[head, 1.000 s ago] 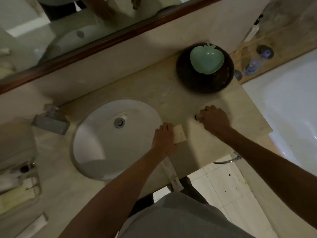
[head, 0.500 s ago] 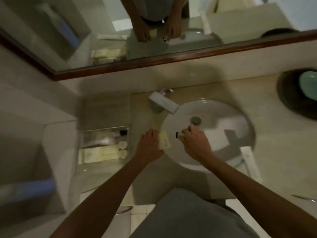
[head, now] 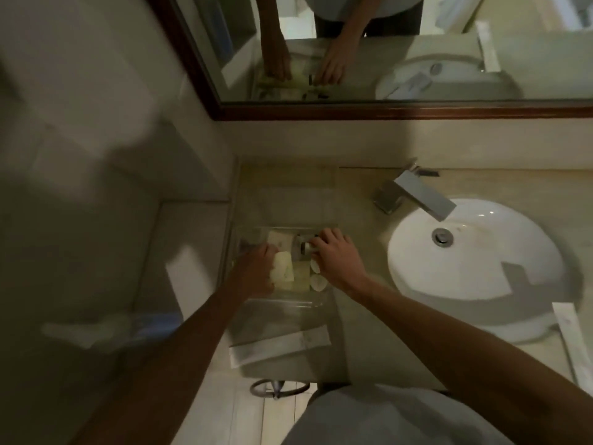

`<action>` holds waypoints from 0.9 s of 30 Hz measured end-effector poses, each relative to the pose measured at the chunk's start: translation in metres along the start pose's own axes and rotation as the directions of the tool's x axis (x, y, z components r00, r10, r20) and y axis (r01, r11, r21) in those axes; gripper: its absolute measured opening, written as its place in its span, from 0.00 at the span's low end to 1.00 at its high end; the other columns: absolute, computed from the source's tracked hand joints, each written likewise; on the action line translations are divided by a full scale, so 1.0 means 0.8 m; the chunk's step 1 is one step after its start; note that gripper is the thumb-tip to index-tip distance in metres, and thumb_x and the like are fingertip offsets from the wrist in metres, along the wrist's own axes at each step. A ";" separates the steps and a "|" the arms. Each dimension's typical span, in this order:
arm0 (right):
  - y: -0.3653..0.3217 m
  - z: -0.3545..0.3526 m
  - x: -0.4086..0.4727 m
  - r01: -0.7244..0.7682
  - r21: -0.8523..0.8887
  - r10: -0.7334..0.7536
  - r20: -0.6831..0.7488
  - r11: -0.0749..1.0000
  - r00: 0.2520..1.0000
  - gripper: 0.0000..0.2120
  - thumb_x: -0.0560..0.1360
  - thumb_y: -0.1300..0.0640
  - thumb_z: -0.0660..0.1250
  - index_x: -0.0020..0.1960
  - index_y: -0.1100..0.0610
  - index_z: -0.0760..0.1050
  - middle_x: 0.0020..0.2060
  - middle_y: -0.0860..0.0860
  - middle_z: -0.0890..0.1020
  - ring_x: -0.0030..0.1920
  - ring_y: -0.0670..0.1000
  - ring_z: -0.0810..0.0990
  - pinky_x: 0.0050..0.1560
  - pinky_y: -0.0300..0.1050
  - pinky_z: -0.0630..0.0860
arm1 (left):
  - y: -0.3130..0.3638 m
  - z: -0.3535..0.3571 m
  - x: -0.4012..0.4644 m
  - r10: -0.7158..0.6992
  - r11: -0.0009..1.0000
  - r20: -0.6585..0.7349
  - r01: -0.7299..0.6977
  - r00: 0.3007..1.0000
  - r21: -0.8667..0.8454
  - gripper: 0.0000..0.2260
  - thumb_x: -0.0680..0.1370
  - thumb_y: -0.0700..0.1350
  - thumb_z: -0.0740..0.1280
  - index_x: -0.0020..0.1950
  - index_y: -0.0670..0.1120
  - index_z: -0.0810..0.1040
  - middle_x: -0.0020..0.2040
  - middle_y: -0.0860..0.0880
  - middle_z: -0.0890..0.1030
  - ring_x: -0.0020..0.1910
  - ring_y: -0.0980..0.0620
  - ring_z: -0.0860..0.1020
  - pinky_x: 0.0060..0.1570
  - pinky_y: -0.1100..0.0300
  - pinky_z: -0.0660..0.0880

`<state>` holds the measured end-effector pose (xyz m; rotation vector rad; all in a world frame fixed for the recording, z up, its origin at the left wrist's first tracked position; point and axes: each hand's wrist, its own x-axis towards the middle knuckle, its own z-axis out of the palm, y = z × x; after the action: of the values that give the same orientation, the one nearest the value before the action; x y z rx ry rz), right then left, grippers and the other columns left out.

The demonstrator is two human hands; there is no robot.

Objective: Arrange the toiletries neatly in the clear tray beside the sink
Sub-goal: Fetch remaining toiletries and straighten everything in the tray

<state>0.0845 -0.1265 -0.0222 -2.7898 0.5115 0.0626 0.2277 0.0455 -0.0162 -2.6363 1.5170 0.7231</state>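
1. Clear plastic tray (head: 253, 308) sits left of centre in the frame, beside the white sink (head: 475, 271).
2. Left hand (head: 256, 271) grips a pale yellow soap packet (head: 284, 270) over the tray.
3. Right hand (head: 337, 258) pinches a small dark-capped bottle (head: 303, 248) inside the tray.

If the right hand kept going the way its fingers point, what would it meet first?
The right hand points left into the clear tray; it would probably meet the pale sachet near the left hand. Depth is unclear.
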 end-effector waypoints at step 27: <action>0.001 0.034 0.010 0.012 -0.087 -0.016 -0.041 0.996 0.999 0.13 0.76 0.49 0.67 0.58 0.53 0.77 0.57 0.52 0.78 0.56 0.54 0.74 0.57 0.50 0.71 | 0.024 0.029 0.020 0.141 0.988 -0.007 -0.140 0.990 0.057 0.35 0.63 0.57 0.76 0.65 0.48 0.68 0.61 0.47 0.72 0.61 0.47 0.70 0.62 0.52 0.67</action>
<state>0.0920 -0.1215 -0.0490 -2.8850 0.5107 0.0238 0.2101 0.0279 -0.0396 -2.5170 1.7137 0.6635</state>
